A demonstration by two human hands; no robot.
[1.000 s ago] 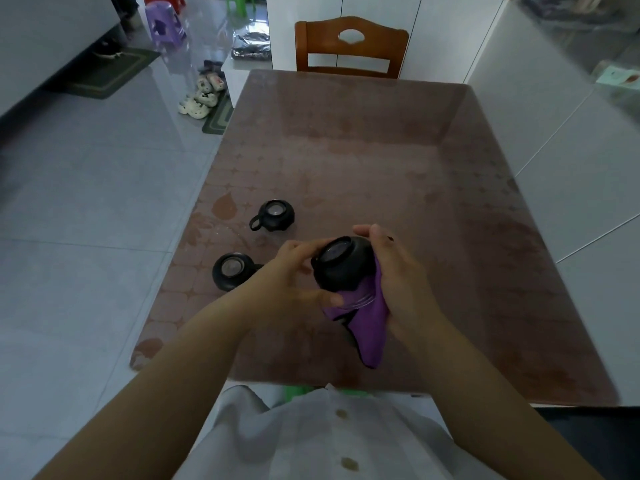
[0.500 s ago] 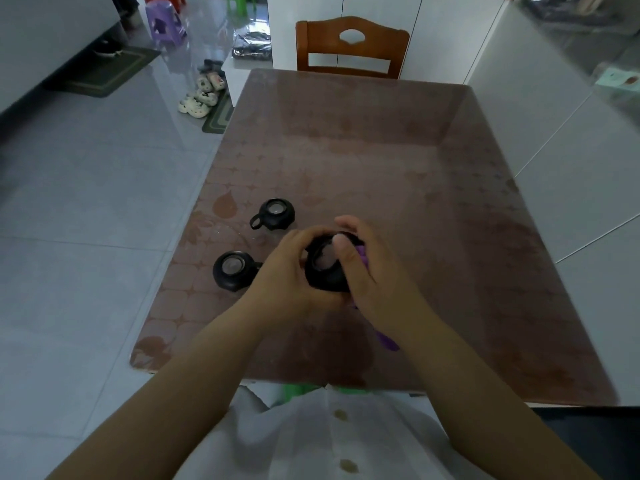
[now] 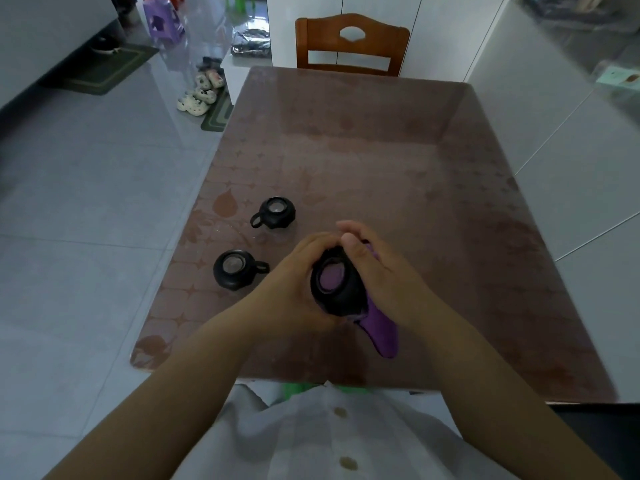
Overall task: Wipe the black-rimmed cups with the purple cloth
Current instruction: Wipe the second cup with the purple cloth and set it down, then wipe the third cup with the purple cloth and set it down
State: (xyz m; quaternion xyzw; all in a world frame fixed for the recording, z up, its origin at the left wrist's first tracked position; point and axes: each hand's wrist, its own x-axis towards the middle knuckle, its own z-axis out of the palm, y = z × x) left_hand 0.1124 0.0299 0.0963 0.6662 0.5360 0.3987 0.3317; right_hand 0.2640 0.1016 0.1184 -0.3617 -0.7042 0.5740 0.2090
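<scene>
Held cup up off the counter, between both hands, mouth tipped toward the camera. Left hand wrapped round its left side and base, grip closed on the cup. Right hand on the right and top, thumb over the black rim, grip pinching the cloth against the cup wall. Purple visible through the mouth: cloth either pushed inside or seen through a clear wall, cannot tell which. Loose tail of cloth hanging down and to the right, below the right palm, clear of the counter.

Two more cups standing on the counter to the left: near cup with handle pointing right, toward the left hand, and far cup beyond it with handle pointing left. Both upright, apart from each other, neither touched.

Likely step: wiping this cup, partway through the set. Key relation for the coming move: cup axis running from lower left to upper right, roughly along the line between the palms, so a twist of the left hand against the right would carry cloth round the rim. For the next cup, left hand nearer, near cup just beside its wrist. Risk: smooth cup slipping while both grips rotate.
</scene>
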